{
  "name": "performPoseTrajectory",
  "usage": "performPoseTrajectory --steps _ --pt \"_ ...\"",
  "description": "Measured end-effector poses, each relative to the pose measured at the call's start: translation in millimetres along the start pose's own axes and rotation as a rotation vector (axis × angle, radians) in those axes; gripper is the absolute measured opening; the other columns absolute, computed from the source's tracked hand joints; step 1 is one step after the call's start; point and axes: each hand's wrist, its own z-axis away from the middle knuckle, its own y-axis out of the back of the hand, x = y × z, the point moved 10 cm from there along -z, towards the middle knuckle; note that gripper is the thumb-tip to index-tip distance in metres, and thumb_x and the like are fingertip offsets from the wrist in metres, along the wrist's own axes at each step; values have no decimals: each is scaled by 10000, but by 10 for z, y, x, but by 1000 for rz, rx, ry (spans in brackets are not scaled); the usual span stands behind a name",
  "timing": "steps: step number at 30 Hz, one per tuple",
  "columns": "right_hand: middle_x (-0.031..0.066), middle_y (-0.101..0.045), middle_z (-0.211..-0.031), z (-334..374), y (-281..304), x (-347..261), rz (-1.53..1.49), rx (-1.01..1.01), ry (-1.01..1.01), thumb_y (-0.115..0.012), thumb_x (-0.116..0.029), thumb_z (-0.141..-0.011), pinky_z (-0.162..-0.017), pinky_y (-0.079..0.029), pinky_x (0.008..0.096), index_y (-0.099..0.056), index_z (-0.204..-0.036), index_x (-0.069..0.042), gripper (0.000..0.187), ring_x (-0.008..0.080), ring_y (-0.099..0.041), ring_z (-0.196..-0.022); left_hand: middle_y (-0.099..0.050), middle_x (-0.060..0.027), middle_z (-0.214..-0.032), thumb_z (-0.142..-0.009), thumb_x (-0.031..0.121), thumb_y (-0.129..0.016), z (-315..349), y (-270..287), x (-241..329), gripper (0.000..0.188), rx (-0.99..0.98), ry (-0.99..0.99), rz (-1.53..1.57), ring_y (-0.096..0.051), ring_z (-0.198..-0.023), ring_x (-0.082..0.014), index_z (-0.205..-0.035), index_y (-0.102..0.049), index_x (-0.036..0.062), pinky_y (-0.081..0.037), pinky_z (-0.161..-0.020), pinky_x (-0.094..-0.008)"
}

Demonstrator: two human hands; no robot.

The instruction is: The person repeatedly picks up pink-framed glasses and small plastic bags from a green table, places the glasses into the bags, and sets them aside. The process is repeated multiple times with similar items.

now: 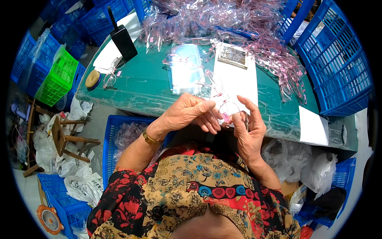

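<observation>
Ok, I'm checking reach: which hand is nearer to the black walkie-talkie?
Left. In the picture, the left hand is below and to the right of the black walkie-talkie; the right hand is also below it, but farther right.

A scuffed green-topped table (139, 88) carries a black two-way radio (124, 43) and a round tan roll (93, 79). Pink-tinted eyeglasses (283, 73) lie heaped toward its back right, behind a white paper sheet (313, 126).

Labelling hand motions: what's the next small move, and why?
Probably steady the round glasses with the left hand: the right hand appears to pinch them at one side, while the left is close by, contact unclear.
</observation>
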Motion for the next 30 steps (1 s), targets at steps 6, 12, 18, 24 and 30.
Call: performPoseTrajectory --steps 6,12,18,24,30 --pt "28 -618 -734 3 -66 -81 256 -60 174 -644 -65 -894 -618 -447 200 -507 -1259 -13 394 46 -566 -681 -653 -181 -1055 -938 321 -577 38 383 218 483 343 -194 223 -659 -979 -257 -1233 -530 -58 -568 -775 -327" --pt "94 -659 -748 65 -291 -302 351 -197 423 -698 26 -796 -605 -477 226 -465 -1293 -15 551 105 -634 -669 -655 -171 -1047 -931 249 -592 -60 225 136 353 290 -113 508 -651 -1000 -268 -1144 -569 -31 -549 -869 -377" --pt "84 -621 -775 75 -214 -381 437 -232 557 -796 10 -682 -545 -469 240 -497 -1288 -24 677 149 -627 -626 -671 -153 -1009 -926 250 -600 -44 121 -18 339 281 -58 549 -669 -949 -248 -1107 -583 -36 -558 -852 -365" --pt "53 -569 -726 -40 -141 -279 550 -103 416 -790 -9 -705 -517 -441 255 -475 -1340 -79 713 121 -525 -561 -671 -74 -965 -940 218 -587 -37 -162 -130 255 201 -22 499 -647 -839 -136 -1059 -625 -4 -538 -767 -281" --pt "60 -551 -693 45 -234 -148 358 -232 295 -582 1 -883 -612 -449 256 -437 -1369 -46 509 122 -551 -630 -622 -80 -1111 -934 187 -593 28 -153 -53 293 290 -46 304 -598 -987 -119 -1160 -587 1 -503 -825 -272"
